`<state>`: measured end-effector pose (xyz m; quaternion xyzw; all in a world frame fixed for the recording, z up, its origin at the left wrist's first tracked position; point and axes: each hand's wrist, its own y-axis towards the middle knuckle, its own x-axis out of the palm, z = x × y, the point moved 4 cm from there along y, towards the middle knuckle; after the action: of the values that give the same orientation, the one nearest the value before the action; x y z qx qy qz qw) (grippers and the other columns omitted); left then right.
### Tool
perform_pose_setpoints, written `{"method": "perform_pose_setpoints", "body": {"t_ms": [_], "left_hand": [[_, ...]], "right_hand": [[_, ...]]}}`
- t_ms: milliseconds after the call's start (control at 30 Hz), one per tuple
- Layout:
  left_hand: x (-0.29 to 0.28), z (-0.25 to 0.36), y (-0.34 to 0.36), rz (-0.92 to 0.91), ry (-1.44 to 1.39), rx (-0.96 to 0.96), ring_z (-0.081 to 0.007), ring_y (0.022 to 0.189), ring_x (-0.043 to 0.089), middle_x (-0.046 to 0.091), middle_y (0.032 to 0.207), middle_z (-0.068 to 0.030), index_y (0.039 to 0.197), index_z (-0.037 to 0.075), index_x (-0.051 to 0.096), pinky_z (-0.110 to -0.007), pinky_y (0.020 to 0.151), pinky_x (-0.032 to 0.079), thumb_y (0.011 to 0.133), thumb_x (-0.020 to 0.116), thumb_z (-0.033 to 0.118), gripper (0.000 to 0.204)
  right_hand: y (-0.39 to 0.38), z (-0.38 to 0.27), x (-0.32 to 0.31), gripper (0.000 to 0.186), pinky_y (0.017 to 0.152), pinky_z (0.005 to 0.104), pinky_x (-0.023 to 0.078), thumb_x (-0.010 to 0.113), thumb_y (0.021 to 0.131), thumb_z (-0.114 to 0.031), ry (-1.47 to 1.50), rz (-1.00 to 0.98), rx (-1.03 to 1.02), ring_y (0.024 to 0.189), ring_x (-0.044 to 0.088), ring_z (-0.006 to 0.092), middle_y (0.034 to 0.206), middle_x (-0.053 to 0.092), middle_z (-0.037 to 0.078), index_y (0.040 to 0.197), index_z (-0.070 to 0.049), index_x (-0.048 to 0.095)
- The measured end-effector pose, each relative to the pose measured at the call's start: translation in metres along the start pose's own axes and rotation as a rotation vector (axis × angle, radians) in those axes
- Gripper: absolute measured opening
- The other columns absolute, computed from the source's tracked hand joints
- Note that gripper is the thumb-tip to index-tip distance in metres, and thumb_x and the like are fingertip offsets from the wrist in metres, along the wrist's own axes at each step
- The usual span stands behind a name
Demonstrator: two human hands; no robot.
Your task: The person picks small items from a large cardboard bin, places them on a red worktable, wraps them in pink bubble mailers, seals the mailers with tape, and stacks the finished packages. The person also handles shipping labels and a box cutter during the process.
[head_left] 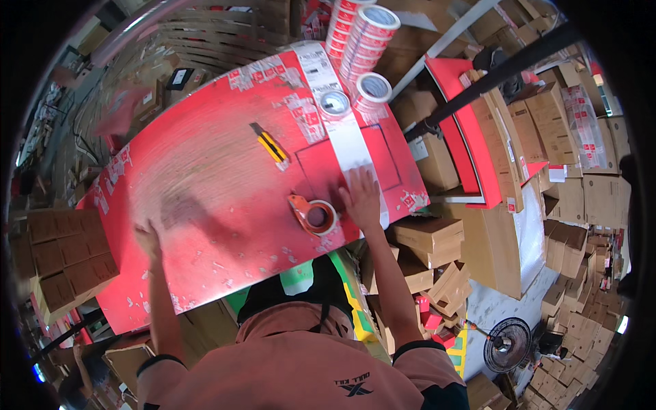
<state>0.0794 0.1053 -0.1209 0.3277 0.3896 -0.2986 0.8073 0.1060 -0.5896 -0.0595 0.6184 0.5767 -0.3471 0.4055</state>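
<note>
Seemingly bracing on the worn red table, the right hand is pressing flat, fingers spread and gripping nothing, just beside the orange tape dispenser at lower centre, while the left hand is resting open, lower left.

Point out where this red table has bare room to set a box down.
The widest bare patch of the red table lies between the left hand and the yellow utility knife. It is crowded by the right hand: tape dispenser, tape rolls.
</note>
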Motion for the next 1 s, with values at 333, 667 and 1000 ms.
{"method": "perform_pose_setpoints", "body": {"t_ms": [333, 667, 1000], "left_hand": [[-0.010, 0.019, -0.286, -0.610, 0.629, -0.049, -0.0493, 0.150, 0.005, -0.002, 0.166, -0.0185, 0.160, 0.012, 0.004, -0.075, 0.103, 0.031, 0.101, 0.037, 0.059, 0.082], [-0.026, 0.044, -0.278, -0.599, 0.519, 0.053, -0.0503, 0.148, 0.013, 0.005, 0.165, -0.0223, 0.160, 0.010, 0.008, -0.072, 0.107, 0.030, 0.097, 0.051, 0.055, 0.089], [-0.116, 0.022, -0.274, -0.886, -0.514, -0.022, -0.0337, 0.122, 0.060, 0.065, 0.126, -0.0199, 0.132, 0.005, 0.060, -0.044, 0.100, 0.048, 0.097, 0.062, 0.033, 0.045]], "right_hand": [[-0.144, 0.054, 0.004, 0.061, 0.118, 0.0637, 0.013, 0.057, 0.097, -0.040, -0.108, -0.142, 0.012, 0.147, 0.025, 0.0434, 0.157, 0.032, 0.020, 0.148, -0.011, 0.043], [-0.048, 0.031, -0.012, 0.057, 0.117, 0.0619, 0.018, 0.058, 0.097, -0.032, 0.000, 0.148, -0.109, 0.145, 0.027, 0.0455, 0.156, 0.030, 0.025, 0.146, -0.007, 0.045], [-0.119, 0.073, 0.026, 0.038, 0.106, 0.0582, 0.035, 0.057, 0.089, -0.028, -0.622, -0.222, -0.129, 0.130, 0.050, 0.0326, 0.132, 0.060, 0.012, 0.123, -0.012, 0.063]]}}
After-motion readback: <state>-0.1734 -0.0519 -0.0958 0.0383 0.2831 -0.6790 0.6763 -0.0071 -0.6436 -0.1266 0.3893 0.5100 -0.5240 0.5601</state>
